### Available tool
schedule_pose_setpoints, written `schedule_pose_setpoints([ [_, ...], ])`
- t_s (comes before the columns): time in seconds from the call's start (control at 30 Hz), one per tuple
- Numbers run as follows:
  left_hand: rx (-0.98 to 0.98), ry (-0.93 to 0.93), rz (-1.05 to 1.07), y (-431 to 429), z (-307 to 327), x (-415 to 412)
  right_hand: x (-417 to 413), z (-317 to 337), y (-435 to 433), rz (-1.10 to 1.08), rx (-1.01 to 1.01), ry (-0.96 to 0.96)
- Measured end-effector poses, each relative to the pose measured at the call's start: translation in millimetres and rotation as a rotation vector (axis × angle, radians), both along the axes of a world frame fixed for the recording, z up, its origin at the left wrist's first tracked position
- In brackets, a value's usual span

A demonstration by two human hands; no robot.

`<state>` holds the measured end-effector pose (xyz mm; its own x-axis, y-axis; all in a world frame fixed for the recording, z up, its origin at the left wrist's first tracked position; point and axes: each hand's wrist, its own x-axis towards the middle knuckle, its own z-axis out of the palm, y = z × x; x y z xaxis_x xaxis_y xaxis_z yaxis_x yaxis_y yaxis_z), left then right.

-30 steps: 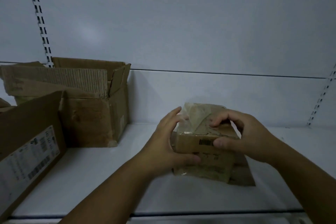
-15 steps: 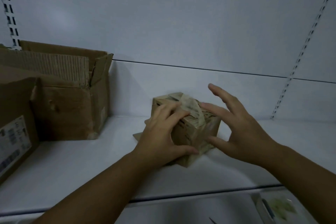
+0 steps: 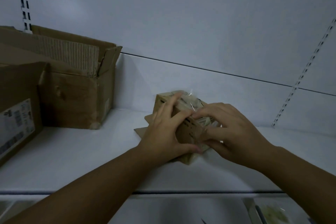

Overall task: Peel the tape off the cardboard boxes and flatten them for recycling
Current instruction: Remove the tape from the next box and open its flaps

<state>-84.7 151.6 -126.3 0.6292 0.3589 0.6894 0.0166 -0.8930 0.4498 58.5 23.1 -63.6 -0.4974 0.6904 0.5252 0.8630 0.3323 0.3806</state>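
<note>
A small brown cardboard box (image 3: 190,130) stands on the white shelf (image 3: 91,160), turned corner-on toward me. Crinkled clear tape (image 3: 189,101) runs over its top, partly lifted. My left hand (image 3: 163,132) grips the box's left side, fingers over the top edge and thumb along the bottom. My right hand (image 3: 234,131) lies against the box's right side with its fingertips curled onto the taped top edge. A flat piece of cardboard (image 3: 141,130) sticks out from under the box on the left.
A large open, dented cardboard box (image 3: 76,96) stands at the back left. Another box with a white label (image 3: 16,120) sits at the far left edge. The shelf's front edge (image 3: 200,192) runs below my forearms; slotted uprights line the back wall.
My right hand, spread open beside the box half a second ago, has come down onto its right side. The box has turned further corner-on, and the view has shifted.
</note>
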Motion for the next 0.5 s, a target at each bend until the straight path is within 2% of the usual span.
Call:
schedule_pose_setpoints([
  [0.13, -0.014, 0.015, 0.012, 0.9, 0.6, -1.9, -0.7, 2.3, 4.2, -0.027, -0.026, -0.034],
  [0.3, 0.023, 0.014, 0.024, 1.7, -0.6, -1.9, 1.2, -11.3, 5.7, -0.008, 0.061, 0.114],
  [0.4, 0.037, 0.043, 0.040, 2.3, -0.4, -0.9, -2.6, -19.8, 7.3, -0.036, 0.083, 0.363],
  [0.5, 0.075, 0.058, 0.060, 4.6, -1.5, 0.5, -13.6, -28.9, 5.7, -0.071, 0.019, 0.751],
])
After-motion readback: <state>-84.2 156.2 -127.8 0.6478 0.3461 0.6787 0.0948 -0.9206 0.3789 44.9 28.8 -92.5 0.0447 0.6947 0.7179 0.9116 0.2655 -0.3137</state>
